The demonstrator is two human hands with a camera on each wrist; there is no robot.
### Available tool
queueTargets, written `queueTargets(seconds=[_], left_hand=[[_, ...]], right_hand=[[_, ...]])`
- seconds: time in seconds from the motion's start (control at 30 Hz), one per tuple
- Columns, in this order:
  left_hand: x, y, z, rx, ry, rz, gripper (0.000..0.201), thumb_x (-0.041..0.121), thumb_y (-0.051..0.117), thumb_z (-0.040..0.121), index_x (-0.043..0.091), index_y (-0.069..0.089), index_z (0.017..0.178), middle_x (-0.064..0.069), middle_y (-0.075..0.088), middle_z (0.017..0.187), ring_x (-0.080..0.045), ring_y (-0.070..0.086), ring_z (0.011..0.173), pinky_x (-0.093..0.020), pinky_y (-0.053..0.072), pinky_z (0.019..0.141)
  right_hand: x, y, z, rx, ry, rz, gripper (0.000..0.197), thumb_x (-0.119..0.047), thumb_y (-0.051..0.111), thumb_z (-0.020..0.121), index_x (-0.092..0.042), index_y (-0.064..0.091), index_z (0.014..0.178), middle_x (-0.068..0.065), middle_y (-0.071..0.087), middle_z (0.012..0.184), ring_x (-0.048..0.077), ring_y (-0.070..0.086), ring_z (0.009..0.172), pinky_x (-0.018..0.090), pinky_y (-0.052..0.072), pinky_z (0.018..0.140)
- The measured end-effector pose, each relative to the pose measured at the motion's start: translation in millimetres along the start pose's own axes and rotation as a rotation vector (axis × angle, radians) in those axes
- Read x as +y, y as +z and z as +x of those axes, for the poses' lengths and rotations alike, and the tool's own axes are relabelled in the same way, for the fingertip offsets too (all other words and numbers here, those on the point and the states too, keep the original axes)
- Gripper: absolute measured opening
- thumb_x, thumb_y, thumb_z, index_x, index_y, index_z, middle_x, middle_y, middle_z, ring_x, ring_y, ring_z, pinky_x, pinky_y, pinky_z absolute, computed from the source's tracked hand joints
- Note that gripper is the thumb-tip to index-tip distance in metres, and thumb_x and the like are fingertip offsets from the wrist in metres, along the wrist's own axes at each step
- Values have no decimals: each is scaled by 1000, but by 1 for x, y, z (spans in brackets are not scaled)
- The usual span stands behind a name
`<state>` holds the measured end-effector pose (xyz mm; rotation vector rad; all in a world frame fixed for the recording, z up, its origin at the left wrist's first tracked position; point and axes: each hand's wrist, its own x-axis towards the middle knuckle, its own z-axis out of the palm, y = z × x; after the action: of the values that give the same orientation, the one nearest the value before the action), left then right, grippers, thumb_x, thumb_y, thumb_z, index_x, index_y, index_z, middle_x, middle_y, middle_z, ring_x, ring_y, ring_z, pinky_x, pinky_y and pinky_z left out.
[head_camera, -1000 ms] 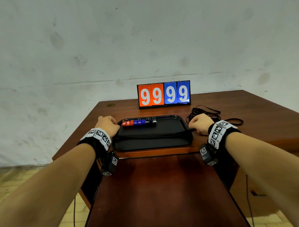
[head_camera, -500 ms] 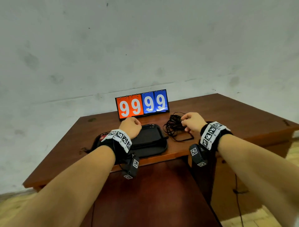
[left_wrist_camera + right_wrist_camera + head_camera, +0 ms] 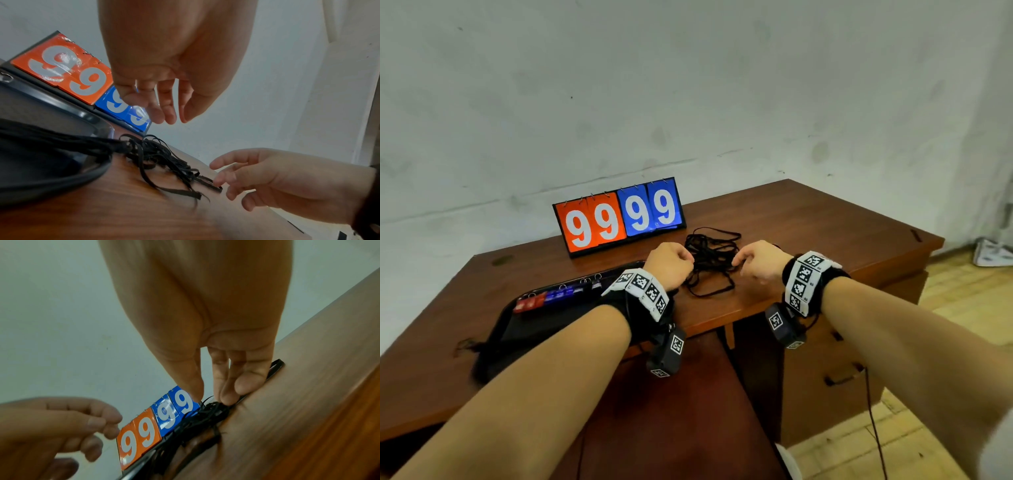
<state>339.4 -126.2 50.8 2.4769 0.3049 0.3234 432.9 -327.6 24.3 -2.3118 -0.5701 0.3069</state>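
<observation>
At the bench's (image 3: pixel 808 219) near edge: left hand (image 3: pixel 669 265), fingers loosely curled, gripped nothing, hovering just beside the tangled black cord (image 3: pixel 710 260). Right hand (image 3: pixel 760 262), fingers relaxed, fingertips (image 3: pixel 218 182) touched its strands. Cord lay on the bench between both hands, beside black tray (image 3: pixel 551 322); scoreboard (image 3: pixel 619 216) showing 9999 stood behind.

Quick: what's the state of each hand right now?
Left hand: open, loosely curled above the black cord, holding nothing.
Right hand: open, fingertips touching the cord.
</observation>
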Motion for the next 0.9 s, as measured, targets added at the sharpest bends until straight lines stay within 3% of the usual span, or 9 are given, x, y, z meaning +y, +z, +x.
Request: queueTargets(seconds=[0.07,0.13,0.27,0.43,0.5,0.6,0.67,0.77,0.9], left_hand=[[3,8,2,-24,0,4,15,16,60,86,21,74,90,4,72,94,-16,66,83,-29,55,80],[5,14,3,-38,2,11,16,15,60,86,20,74,91,5,71,95,-14,65,88,-29,54,85],[8,23,3,-56,18,26,16,14,61,85,24,73,88,7,70,93,-11,63,93,-27,50,86],[10,29,3,-65,40,25,16,15,62,85,23,74,91,9,68,92,-9,64,86,-19,46,71],[11,31,3,-78,42,21,16,14,62,85,22,73,94,9,68,93,-9,64,84,-17,45,67],[10,31,6,-94,15,3,25,8,60,84,25,69,100,6,67,101,-13,65,89,-24,51,74],[12,30,10,-120,11,-34,45,1,57,80,27,62,117,4,61,114,-19,66,91,-32,56,74],[18,27,14,-163,79,-111,67,-2,59,76,27,50,135,-1,59,123,-22,67,88,-33,56,66],[27,22,24,-125,141,-260,62,2,67,79,29,50,131,6,63,113,-16,64,93,-30,52,80]], right_hand=[[2,6,3,-52,-38,-79,26,-6,68,82,-24,72,100,-6,67,84,16,64,84,27,52,80],[2,9,5,-125,-67,-202,32,-10,71,84,-22,70,113,-14,60,80,11,59,83,25,46,78],[-1,15,12,-223,-127,-398,37,-19,70,87,-20,65,123,-6,59,98,14,56,91,27,45,79],[-2,22,18,-203,-113,-462,22,-23,70,88,-17,66,108,2,63,111,19,57,95,29,45,77],[-2,22,19,-205,-97,-435,19,-23,67,90,-16,66,107,3,63,108,20,58,96,29,45,77],[-3,19,20,-136,-50,-142,7,-18,61,93,-15,61,100,3,64,88,18,60,77,28,48,60],[-8,14,18,-58,-55,110,5,-12,57,94,-14,56,90,3,65,81,18,61,66,26,47,50],[-22,3,13,-4,-120,363,13,-10,57,96,-15,53,84,8,69,85,20,64,70,26,48,52],[-44,-16,9,11,-177,691,9,-11,58,95,-14,56,87,7,70,83,18,64,68,23,47,50]])
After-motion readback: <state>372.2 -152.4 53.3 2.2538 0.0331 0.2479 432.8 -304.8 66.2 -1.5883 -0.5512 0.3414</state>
